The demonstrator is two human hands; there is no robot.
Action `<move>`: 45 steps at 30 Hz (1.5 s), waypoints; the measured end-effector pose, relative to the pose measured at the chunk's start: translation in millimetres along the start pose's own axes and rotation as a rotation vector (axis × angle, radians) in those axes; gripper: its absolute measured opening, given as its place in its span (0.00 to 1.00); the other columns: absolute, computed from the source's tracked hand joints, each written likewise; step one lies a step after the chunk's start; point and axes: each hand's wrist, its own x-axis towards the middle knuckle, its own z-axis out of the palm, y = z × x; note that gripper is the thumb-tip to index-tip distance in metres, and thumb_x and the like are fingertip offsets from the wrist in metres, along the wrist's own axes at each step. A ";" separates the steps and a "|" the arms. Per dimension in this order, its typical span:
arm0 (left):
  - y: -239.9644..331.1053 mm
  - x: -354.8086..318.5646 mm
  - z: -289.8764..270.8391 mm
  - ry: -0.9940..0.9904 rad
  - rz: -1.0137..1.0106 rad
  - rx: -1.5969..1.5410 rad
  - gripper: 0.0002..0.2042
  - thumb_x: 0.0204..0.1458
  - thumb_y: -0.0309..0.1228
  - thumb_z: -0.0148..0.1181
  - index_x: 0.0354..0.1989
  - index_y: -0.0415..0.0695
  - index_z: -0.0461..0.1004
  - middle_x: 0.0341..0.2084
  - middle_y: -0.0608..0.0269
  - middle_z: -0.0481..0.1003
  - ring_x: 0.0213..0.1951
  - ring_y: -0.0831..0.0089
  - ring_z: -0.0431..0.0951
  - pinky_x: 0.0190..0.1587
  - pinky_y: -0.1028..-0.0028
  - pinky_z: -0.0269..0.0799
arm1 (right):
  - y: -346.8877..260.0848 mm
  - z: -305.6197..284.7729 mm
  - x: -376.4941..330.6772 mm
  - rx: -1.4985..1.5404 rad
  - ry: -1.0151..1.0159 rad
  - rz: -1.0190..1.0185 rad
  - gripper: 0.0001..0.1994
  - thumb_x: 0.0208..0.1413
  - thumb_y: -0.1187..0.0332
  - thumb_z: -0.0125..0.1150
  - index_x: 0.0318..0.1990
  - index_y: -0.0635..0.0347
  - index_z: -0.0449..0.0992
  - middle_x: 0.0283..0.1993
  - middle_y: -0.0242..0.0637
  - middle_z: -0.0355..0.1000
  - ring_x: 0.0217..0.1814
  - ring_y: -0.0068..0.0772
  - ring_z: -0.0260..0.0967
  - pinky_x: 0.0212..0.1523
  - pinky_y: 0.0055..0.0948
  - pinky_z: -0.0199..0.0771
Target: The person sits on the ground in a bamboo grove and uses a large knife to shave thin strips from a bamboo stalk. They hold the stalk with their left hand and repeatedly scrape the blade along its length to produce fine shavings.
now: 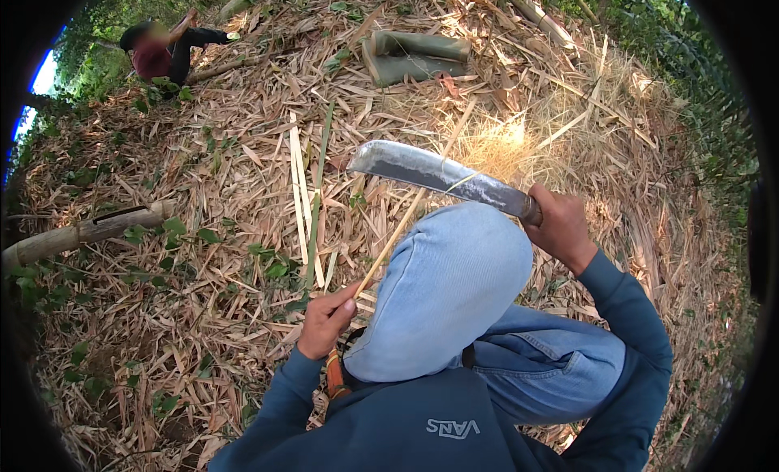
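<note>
My right hand (pixel 561 227) is closed round the handle of a machete (pixel 438 173), whose broad curved blade points left, just beyond my raised knee. In my left hand (pixel 326 319), beside the same knee, is the near end of a thin bamboo strip (pixel 389 246). The strip slants up and to the right and meets the blade, continuing past its far side. A pale curled shaving lies across the blade near the handle. To the left of the strip, several split bamboo slats (pixel 300 198), pale ones and a green one, lie on the ground.
Dry bamboo leaves cover the ground. A pair of olive rubber boots (pixel 415 57) lies ahead. A pile of fine shavings (pixel 505 148) is beyond the machete. At left lies a cut bamboo pole (pixel 89 231). Another person (pixel 166 52) sits at the far left.
</note>
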 end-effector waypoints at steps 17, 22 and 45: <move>90.2 125.3 73.8 0.015 0.313 0.032 0.09 0.62 0.29 0.51 0.39 0.34 0.74 0.21 0.75 0.64 0.25 0.85 0.59 0.28 0.80 0.55 | -1.2 -9.0 10.0 -0.051 -0.043 -0.014 0.14 0.41 0.60 0.67 0.31 0.50 0.68 0.19 0.32 0.70 0.18 0.38 0.72 0.17 0.38 0.65; 77.7 105.5 69.0 0.082 0.404 0.187 0.16 0.62 0.28 0.50 0.55 0.33 0.72 0.28 0.68 0.73 0.30 0.83 0.67 0.36 0.80 0.66 | 2.3 -9.3 13.2 -0.054 0.034 -0.062 0.13 0.39 0.66 0.66 0.30 0.52 0.67 0.20 0.31 0.70 0.20 0.36 0.72 0.20 0.36 0.64; 77.0 110.4 50.4 0.164 0.226 0.008 0.17 0.62 0.28 0.52 0.57 0.35 0.70 0.26 0.68 0.73 0.19 0.86 0.64 0.22 0.83 0.60 | -10.9 -5.4 14.4 0.037 -0.027 -0.078 0.13 0.44 0.60 0.67 0.31 0.52 0.68 0.19 0.34 0.71 0.18 0.40 0.72 0.17 0.39 0.65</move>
